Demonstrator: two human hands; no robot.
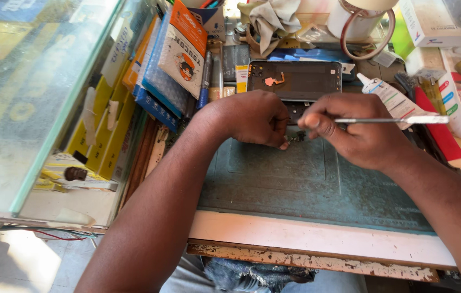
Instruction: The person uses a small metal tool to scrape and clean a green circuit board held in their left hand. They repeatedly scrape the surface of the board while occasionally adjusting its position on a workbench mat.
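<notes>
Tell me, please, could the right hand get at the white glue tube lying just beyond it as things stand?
Probably yes. The glue tube lies in the open just beyond the right hand, nothing between them. But that hand is holding the metal tweezers, so it would likely have to put them down first.

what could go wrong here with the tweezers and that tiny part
The small dark part sits pinched between the left hand and right hand; a slip of the tweezers might flick it away across the green mat. The open phone body lies just behind the knuckles, so a jerk could knock it into the glue tube.
</notes>
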